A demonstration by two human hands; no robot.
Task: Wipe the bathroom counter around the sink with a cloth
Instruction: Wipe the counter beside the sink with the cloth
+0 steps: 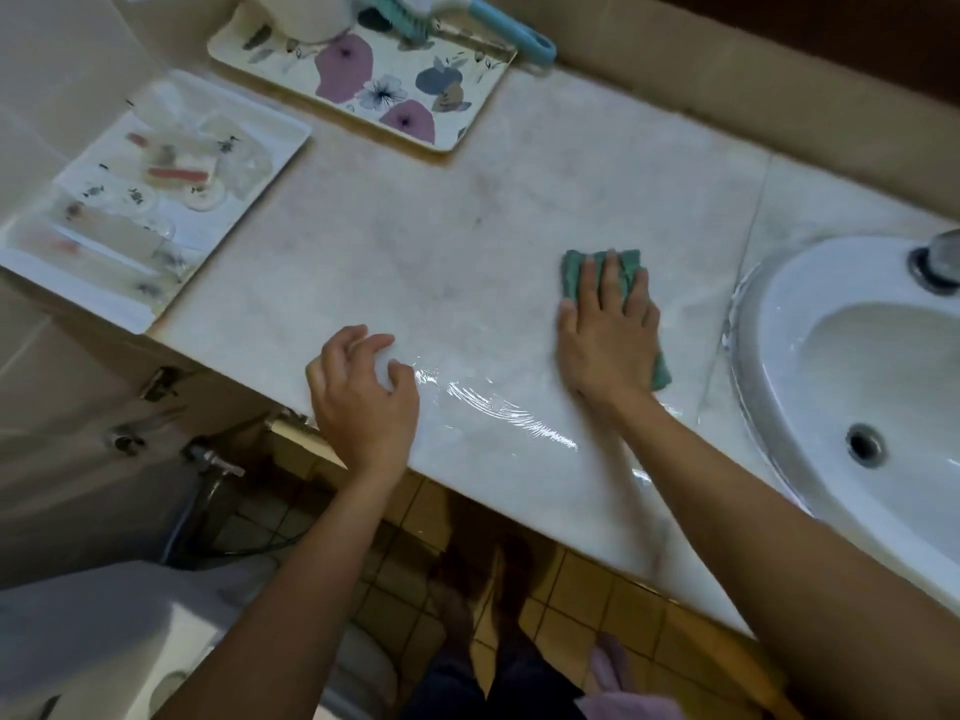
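Right hand: the right hand (605, 337) is laid flat on the green cloth (626, 272), fingers spread and pressed down, so the cloth is pinned beneath the palm rather than gripped.
Left hand: the left hand (363, 392) is rested at the counter's front edge, at 9 o'clock from the right hand; its fingers are loosely curled and nothing is held.
Cloth position: the cloth is found on the counter (467, 241) just at 9 o'clock of the sink (852, 366), apart from its rim.
Risk, trays: should the strokes be carried toward 10 and 11 o'clock, the white tray (291, 132) of small items or the floral tray (457, 122) may be struck and shoved; the white tray appears to overhang the counter's end, so its contents could be tipped off.
Risk, slipping: wet streaks (498, 407) are seen near the front edge; a braced hand could be slid by them.
Risk, missed areas: dull smudges remain at 11 o'clock of the cloth and may be left unwiped.
Surface: pale marble-like stone, glossy where wet.
Room: beige wall tiles behind, a brush (498, 18) resting on the floral tray's far edge, small floor tiles (597, 600) and plumbing below.
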